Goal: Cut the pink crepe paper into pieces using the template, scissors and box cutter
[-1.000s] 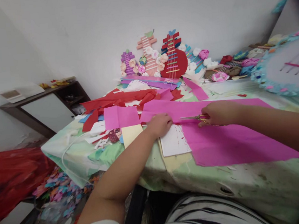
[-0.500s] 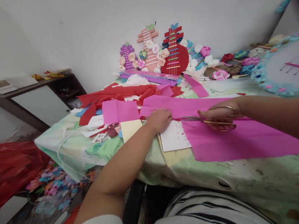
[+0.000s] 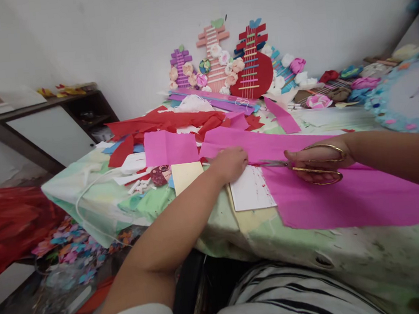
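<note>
My right hand (image 3: 317,159) grips gold-handled scissors (image 3: 275,163), its fingers through the loops. The blades point left and lie at a cut edge in a large sheet of pink crepe-like paper (image 3: 332,204). Just left of the blade tips, my left hand (image 3: 233,163) is closed with curled fingers on the pink paper's edge; its fingertips are partly hidden. Below it lies a white board (image 3: 251,190) with red marks. A smaller pink piece (image 3: 171,147) is to the left, above a cream card (image 3: 188,176).
Red paper scraps (image 3: 161,122) are heaped behind the pink paper. Several lute-shaped crafts, one of them red (image 3: 251,76), lean against the wall. A blue-trimmed round craft (image 3: 403,94) stands at the right. A white cord (image 3: 80,201) hangs over the table's left side.
The view has shifted slightly, so the table things appear a little further right. Both hands keep nearly the same place on the pink paper, and the scissors remain in my right hand.
</note>
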Available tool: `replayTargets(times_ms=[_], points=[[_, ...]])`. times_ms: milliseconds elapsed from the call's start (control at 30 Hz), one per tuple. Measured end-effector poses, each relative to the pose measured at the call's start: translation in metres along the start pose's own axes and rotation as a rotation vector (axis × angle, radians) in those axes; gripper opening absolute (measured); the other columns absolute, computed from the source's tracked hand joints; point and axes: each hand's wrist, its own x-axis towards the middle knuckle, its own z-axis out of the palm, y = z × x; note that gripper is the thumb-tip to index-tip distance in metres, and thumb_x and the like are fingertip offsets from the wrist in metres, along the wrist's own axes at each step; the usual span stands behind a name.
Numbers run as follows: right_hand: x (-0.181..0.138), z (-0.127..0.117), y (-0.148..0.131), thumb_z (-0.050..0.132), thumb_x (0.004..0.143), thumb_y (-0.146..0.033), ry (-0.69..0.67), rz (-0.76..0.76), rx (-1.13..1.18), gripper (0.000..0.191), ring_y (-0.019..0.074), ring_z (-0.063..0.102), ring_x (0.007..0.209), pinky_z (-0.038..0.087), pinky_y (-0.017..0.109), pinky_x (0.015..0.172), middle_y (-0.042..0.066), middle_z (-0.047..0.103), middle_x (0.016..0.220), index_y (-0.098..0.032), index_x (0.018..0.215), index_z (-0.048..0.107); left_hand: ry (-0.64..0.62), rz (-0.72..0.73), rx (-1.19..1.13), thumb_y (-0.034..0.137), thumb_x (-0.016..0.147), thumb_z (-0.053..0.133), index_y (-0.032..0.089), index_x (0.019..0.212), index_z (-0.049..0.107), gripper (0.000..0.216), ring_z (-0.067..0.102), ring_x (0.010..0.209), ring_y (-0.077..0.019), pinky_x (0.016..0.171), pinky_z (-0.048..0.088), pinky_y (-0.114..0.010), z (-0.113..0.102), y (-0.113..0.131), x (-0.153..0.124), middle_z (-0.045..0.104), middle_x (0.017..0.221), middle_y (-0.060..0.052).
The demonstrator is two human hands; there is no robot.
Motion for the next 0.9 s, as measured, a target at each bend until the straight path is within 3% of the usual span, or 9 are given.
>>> replayTargets(times_ms=[367, 600, 900], points=[[0.016, -0.009, 0.005, 0.009, 0.073, -0.072, 0.010, -0.032, -0.047, 0.067, 0.0069, 0.037, 0.035, 0.030, 0.022, 0.037, 0.001, 0.042, 0.045, -0.014, 0.062, 0.042, 0.005, -0.009, 0.009, 0.023, 0.083, 0.035, 0.016, 0.083, 0.061, 0.027, 0.052, 0.078, -0.0174, 0.069, 0.040, -0.029, 0.002, -0.001, 0.001, 0.058, 0.088, -0.006], [0.017, -0.014, 0.002, 0.016, 0.076, -0.068, 0.050, -0.136, -0.192, 0.062, 0.0061, 0.034, 0.037, 0.028, 0.021, 0.039, -0.001, 0.039, 0.046, -0.014, 0.063, 0.043, -0.008, -0.016, 0.007, 0.023, 0.083, 0.035, 0.016, 0.083, 0.061, 0.026, 0.052, 0.079, -0.0171, 0.069, 0.040, -0.028, 0.000, 0.000, 0.000, 0.059, 0.088, -0.006], [0.014, -0.015, -0.006, 0.030, 0.079, -0.060, 0.101, -0.119, -0.316, 0.052, 0.0059, 0.034, 0.038, 0.027, 0.022, 0.041, -0.001, 0.040, 0.047, -0.014, 0.060, 0.044, -0.019, -0.022, 0.004, 0.023, 0.084, 0.035, 0.016, 0.083, 0.060, 0.027, 0.053, 0.079, -0.0175, 0.070, 0.040, -0.029, -0.002, 0.000, 0.000, 0.058, 0.087, -0.006]])
